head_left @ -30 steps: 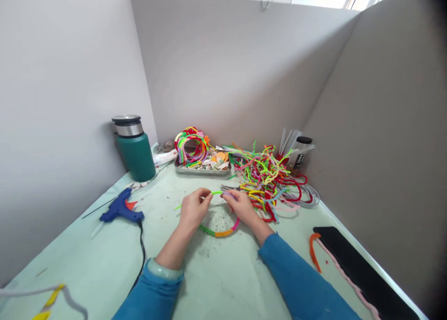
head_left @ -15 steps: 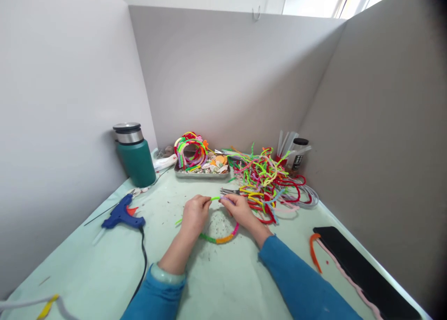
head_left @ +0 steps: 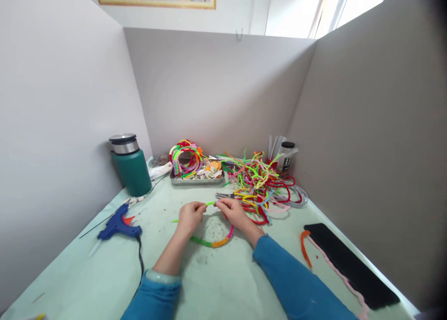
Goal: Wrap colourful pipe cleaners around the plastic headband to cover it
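Note:
A ring of pipe cleaner (head_left: 220, 243), wrapped in green, orange and pink sections, is held between my two hands just above the table. My left hand (head_left: 190, 217) pinches its bright green stretch on the far side, and a loose green end pokes out left of the wrist. Close beside it, my right hand (head_left: 233, 212) grips the same far side with thumb and finger, a short green piece showing between the hands. Fingertips cover where the colours meet. Pliers or scissors with yellow handles (head_left: 240, 195) lie just beyond my right hand.
A blue glue gun (head_left: 120, 223) and a green bottle (head_left: 132, 171) are on the left. Behind stands a metal tray (head_left: 197, 181) with colourful rings and small pieces. Loose pipe cleaners (head_left: 258, 173) heap at back right, near a black strip (head_left: 349, 264). Grey panels (head_left: 216, 91) enclose the table.
My view has tilted up and turned slightly right, so everything sits a little further left. Both hands keep their pinch on the ring, with only slight finger movement.

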`<state>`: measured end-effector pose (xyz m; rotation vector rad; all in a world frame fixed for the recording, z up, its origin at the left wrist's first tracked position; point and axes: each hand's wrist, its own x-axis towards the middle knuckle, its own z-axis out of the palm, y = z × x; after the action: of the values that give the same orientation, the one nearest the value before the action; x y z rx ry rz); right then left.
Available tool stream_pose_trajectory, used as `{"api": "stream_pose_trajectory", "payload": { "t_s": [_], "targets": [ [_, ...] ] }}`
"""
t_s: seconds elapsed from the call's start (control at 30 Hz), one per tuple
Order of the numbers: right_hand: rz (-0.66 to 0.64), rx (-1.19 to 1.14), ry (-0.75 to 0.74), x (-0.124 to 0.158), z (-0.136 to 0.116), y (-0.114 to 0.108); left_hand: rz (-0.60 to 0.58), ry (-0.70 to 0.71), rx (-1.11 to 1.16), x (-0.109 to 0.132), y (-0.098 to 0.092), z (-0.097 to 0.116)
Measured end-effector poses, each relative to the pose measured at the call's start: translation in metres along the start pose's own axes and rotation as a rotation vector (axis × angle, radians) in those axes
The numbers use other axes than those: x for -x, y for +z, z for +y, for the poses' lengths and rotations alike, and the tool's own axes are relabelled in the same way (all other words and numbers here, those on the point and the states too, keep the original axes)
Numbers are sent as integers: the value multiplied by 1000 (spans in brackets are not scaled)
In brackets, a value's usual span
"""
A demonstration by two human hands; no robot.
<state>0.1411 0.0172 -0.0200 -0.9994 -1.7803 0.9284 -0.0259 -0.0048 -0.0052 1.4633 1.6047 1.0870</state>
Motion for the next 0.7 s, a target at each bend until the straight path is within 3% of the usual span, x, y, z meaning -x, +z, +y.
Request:
{"api": "stream_pose_trajectory", "payload": {
  "t_s": [0.3, 0.53, 0.7],
  "targets": [
    [-18, -106, 13, -1, 3, -4, -304, -256, 578, 7, -6, 9],
    [-18, -128, 6, -2, 2, -6, -216, -234, 458, 5, -5, 7],
    [-13, -117, 12, -1, 0, -6, -283, -208, 479, 7, -7, 9]
  ]
}}
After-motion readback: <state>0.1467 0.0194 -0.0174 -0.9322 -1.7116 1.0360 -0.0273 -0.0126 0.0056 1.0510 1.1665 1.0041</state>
